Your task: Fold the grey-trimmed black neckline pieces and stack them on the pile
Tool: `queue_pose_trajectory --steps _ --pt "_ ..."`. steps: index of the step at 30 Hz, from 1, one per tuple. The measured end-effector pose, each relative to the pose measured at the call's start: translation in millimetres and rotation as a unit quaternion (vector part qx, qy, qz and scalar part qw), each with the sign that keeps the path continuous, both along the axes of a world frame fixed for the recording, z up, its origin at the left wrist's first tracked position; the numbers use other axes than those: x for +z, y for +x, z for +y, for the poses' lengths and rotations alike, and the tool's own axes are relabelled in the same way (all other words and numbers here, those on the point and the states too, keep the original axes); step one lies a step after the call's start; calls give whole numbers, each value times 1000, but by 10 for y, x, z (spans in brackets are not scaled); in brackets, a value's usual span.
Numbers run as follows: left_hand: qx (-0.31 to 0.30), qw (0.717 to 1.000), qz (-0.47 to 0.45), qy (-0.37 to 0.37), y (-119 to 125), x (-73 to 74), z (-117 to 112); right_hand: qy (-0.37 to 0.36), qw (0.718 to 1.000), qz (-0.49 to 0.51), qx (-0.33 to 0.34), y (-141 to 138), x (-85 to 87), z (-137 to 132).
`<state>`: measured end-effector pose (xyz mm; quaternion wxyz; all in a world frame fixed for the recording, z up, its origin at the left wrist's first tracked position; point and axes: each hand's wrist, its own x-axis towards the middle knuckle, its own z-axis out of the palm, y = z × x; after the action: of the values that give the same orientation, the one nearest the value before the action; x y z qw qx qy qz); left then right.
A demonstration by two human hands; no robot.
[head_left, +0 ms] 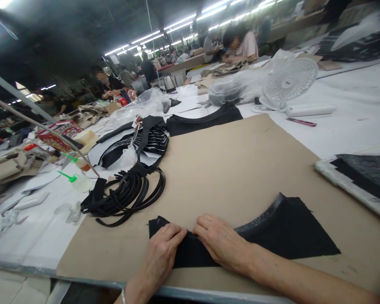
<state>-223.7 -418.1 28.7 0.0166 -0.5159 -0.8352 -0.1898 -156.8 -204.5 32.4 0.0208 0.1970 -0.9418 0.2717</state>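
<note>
A black fabric piece (291, 232) with a curved upper edge lies flat on a tan board (228, 169) in front of me. Along its curve, on the right, runs a shiny grey strip. Both hands are at this edge, left of the middle. My left hand (164, 245) has its fingers closed, pinching the edge near the left end. Close beside it, my right hand (220, 240) pinches the same edge with bent fingers. The fingertips of the two hands almost meet, and they hide the bit of edge between them.
A heap of black strips (129, 196) lies on the board's left side. Behind it are striped black pieces (155, 141) and another curved black piece (205, 120). A white fan (289, 82) and a pen-like tool (300, 122) lie farther back. At right sits a white-edged slab (345, 181). Several people work beyond.
</note>
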Motion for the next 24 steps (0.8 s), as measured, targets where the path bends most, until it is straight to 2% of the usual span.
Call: queue_pose_trajectory --steps 4,10,18,24 --pt "8 1000 23 15 58 -17 -11 -7 1000 -8 6 16 36 36" --pt "18 1000 13 -14 105 0 -31 1 999 -29 15 12 72 132" --pt "50 997 64 -2 195 -88 -77 9 999 -40 20 72 121 277" --pt "31 1000 -4 4 192 -88 -24 15 999 -31 24 109 140 366"
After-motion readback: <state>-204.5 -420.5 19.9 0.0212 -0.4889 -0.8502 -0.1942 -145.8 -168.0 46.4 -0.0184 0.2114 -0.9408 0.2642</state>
